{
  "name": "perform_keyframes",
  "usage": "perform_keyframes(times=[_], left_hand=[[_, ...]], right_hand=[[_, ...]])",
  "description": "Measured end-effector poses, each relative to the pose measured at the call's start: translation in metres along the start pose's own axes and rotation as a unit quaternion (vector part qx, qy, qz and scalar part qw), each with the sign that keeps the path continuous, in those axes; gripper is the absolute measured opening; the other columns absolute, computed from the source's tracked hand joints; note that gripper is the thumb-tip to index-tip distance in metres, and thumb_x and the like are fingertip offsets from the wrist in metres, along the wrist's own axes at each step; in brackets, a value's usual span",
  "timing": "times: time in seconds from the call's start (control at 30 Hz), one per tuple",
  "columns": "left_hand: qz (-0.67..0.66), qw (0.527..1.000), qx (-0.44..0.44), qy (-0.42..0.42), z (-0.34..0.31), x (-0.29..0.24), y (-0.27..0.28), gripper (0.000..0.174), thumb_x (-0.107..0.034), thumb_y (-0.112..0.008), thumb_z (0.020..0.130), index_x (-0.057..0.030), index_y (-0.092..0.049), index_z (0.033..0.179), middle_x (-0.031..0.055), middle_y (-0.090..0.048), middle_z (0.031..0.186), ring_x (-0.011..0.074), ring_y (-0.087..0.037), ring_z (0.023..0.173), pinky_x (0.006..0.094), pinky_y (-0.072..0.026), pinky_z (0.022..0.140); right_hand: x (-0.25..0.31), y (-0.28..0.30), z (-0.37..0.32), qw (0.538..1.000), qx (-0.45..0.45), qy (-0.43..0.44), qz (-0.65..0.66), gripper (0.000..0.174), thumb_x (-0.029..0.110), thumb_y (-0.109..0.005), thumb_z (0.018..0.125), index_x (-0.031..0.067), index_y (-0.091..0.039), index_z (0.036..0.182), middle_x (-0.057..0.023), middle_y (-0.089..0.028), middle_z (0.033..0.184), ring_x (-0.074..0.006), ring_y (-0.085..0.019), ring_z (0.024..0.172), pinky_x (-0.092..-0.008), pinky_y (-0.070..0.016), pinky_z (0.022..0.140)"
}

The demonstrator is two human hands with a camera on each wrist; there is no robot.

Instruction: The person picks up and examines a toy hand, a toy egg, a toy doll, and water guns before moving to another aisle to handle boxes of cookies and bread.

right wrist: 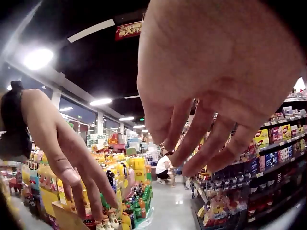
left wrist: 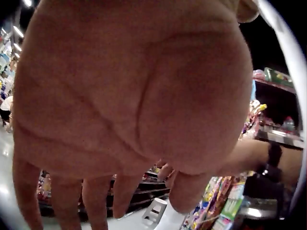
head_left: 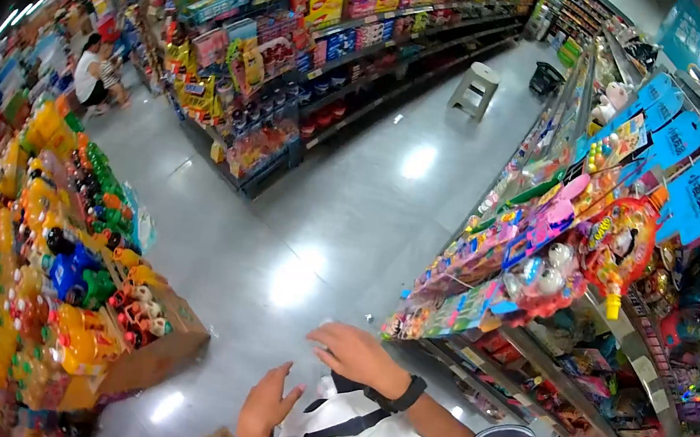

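Both hands are held out in front of the body over the shop aisle, with nothing in either. In the head view the left hand is at the lower middle, its fingers apart and pointing forward. The right hand lies just ahead and to the right, fingers reaching leftward across the body. A broad bare palm, that of the left hand, fills the left wrist view, its fingers pointing down. From the right wrist, the right hand shows with loosely bent, parted fingers, and the left hand hangs opposite it.
Juice bottles crowd a display on the left. A rack of hanging toys and sweets lines the right side. Ahead are packed shelves, a stool and a dark basket. A person crouches at far left.
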State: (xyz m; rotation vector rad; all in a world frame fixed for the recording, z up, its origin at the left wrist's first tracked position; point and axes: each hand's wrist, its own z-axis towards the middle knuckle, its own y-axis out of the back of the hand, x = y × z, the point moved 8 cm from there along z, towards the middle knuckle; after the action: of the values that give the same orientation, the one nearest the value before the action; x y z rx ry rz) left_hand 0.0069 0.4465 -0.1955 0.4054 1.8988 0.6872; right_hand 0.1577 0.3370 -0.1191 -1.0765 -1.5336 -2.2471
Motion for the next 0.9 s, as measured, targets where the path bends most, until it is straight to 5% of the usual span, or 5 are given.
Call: perform_keyframes(times=[0.27,0.47,0.8,0.9], left_hand=[[0.075,0.995,0.038,-0.061,0.188,-0.002,0.068,0.060,-0.033,-0.068,0.093,0.0013,-0.050,0.139,0.0251,-0.062,0.123,0.0419,-0.062,0.111,0.0451,-0.0504,0.093],[0.093,0.976,0.098,-0.172,0.330,-0.088,0.126,0.058,-0.031,-0.067,0.094,0.0017,-0.049,0.138,0.0259,-0.062,0.122,0.0423,-0.062,0.108,0.0456,-0.0510,0.091],[0.116,0.924,0.246,-0.267,0.543,-0.191,0.116,0.059,-0.035,-0.067,0.095,0.0006,-0.051,0.139,0.0262,-0.062,0.124,0.0411,-0.063,0.107,0.0442,-0.0514,0.090],[0.131,0.884,0.276,-0.353,0.609,-0.234,0.102,0.060,-0.037,-0.066,0.095,0.0009,-0.050,0.139,0.0255,-0.062,0.125,0.0401,-0.064,0.107,0.0436,-0.0516,0.090]], right_hand=[[-0.104,0.042,0.108,0.994,-0.101,-0.047,0.020,0.025,0.019,-0.064,0.091,0.0068,-0.062,0.114,-0.0112,-0.065,0.103,-0.0325,-0.064,0.096,-0.0445,-0.0536,0.082],[-0.204,0.110,0.178,0.967,-0.193,-0.164,-0.027,0.024,0.018,-0.063,0.092,0.0058,-0.064,0.112,-0.0118,-0.066,0.103,-0.0325,-0.065,0.096,-0.0438,-0.0543,0.084],[-0.303,0.211,0.206,0.893,-0.311,-0.318,-0.062,0.024,0.017,-0.064,0.091,0.0044,-0.065,0.111,-0.0133,-0.067,0.105,-0.0335,-0.065,0.099,-0.0445,-0.0539,0.085],[-0.341,0.232,0.214,0.865,-0.341,-0.360,-0.079,0.024,0.018,-0.064,0.091,0.0052,-0.065,0.112,-0.0135,-0.067,0.106,-0.0345,-0.064,0.100,-0.0441,-0.0532,0.086]])
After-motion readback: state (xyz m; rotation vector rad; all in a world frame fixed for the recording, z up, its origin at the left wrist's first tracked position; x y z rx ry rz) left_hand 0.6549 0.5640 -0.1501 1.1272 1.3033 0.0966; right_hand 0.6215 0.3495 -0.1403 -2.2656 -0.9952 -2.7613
